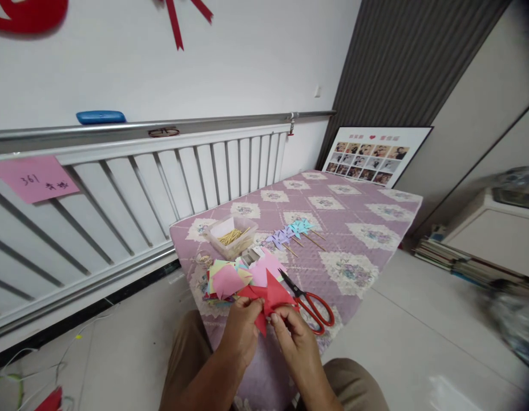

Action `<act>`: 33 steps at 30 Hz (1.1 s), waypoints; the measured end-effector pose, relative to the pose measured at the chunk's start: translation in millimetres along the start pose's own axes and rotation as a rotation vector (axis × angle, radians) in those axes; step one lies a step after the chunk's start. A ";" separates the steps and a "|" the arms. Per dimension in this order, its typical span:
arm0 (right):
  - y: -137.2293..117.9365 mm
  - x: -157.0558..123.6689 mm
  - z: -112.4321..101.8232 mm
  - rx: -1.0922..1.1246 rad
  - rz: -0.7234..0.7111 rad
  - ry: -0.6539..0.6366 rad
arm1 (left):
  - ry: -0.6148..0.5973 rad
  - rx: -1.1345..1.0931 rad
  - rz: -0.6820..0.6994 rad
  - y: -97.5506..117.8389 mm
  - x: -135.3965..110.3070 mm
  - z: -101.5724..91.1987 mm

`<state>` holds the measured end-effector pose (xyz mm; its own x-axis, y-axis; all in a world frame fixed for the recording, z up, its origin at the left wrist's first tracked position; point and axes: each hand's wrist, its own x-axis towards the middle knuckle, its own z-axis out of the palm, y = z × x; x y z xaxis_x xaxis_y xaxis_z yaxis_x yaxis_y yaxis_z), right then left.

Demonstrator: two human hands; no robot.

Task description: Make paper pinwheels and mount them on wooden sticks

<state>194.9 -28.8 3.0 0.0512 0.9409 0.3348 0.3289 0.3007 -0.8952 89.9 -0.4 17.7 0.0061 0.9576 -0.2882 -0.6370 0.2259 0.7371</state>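
Note:
A red paper pinwheel (275, 294) with pointed, folded blades is held between my two hands near the front of the table. My left hand (243, 325) pinches its left side, and my right hand (296, 337) grips its lower right part. The fingertips hide the middle of the paper. Red-handled scissors (318, 311) lie just right of it, blades slightly apart. Behind and left of my hands is a stack of coloured paper (230, 279) with pink on top. Finished-looking purple and turquoise pinwheels (299, 228) on sticks lie farther back.
A clear plastic box (230, 237) of thin sticks stands on the patterned tablecloth (354, 268). A small round container (203, 260) sits left of the paper. The radiator (182, 177) borders the table's left side; a photo board (371, 157) leans at the far end.

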 end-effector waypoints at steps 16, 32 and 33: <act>-12.1 6.2 2.2 0.065 0.165 0.101 | -0.035 -0.037 0.046 -1.1 -11.9 1.2; -15.5 7.6 2.9 0.040 0.164 0.127 | 0.014 -0.052 0.044 -2.8 -16.9 0.8; -15.6 7.8 3.0 0.034 0.160 0.128 | 0.017 -0.045 0.043 -2.3 -17.1 1.4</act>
<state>187.3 -25.7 18.7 0.2207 0.9501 0.2203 0.2752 0.1561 -0.9486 92.4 -17.0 21.8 -0.0351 0.9629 -0.2676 -0.6703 0.1760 0.7209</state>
